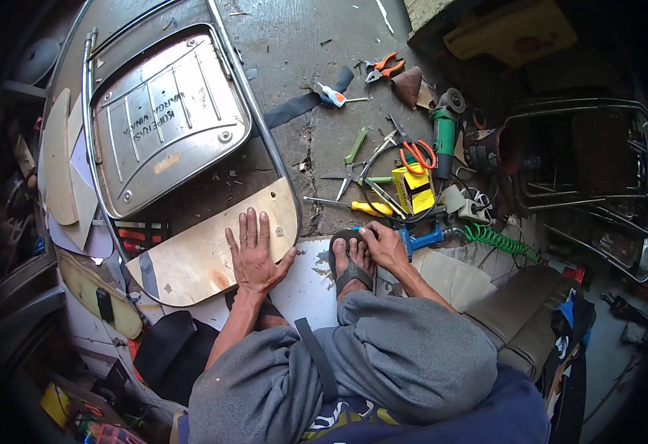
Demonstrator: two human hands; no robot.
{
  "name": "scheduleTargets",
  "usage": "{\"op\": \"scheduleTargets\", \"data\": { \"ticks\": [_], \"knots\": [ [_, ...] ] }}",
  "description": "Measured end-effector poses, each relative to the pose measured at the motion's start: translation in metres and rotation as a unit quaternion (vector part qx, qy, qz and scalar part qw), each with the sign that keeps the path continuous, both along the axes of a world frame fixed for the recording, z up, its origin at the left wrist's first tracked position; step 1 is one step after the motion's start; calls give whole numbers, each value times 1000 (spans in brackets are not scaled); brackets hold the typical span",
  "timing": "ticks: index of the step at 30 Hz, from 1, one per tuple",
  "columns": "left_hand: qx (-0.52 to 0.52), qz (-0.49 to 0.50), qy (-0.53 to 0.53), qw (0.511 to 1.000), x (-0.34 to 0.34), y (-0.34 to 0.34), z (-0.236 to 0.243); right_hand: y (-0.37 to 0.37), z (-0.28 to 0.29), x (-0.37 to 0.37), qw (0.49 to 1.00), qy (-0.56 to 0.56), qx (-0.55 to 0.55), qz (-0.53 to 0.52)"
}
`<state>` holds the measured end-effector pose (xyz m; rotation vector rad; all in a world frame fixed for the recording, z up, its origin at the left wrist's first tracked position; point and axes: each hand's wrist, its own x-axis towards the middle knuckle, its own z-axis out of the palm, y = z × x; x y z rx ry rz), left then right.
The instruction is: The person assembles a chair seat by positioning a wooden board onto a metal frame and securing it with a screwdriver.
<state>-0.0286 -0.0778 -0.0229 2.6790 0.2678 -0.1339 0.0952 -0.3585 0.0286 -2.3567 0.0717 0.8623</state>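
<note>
A cracked, dusty concrete floor [294, 44] carries everything here, with cluttered shelving lost in shadow along the left rim. An upturned metal folding chair [165, 111] lies at upper left, its grey seat pan facing up and bearing handwritten dark lettering. Below it the left hand [254, 255] lies flat, fingers spread, on a pale plywood board [206, 251] that rests inside the chair frame. The right hand [383, 244] rests on the toes of a sandalled foot [352, 263], just beside a blue air tool [422, 238] with a green coiled hose [498, 240]; whether it grips anything I cannot tell. Right of centre lie scissors, screwdrivers, pliers, a green angle grinder [444, 132] and a small yellow box [414, 189]. More chair frames sit dim at far right.
</note>
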Motion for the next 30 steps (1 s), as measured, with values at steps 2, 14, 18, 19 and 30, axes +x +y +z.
{"op": "scheduleTargets", "data": {
  "ticks": [2,14,18,19,30],
  "knots": [
    [2,-4,6,1000,1,0,0,6,-10,1,999,-18,5,30],
    [-24,9,-14,1000,4,2,0,107,-20,19,962,125,237,48],
    [-30,7,10,999,3,3,3,116,-34,42,950,163,264,35],
    [-32,8,11,999,3,4,4,121,-36,44,950,156,263,59],
    [-41,13,8,999,1,3,-4,131,-33,34,953,153,262,2]
  ]
}}
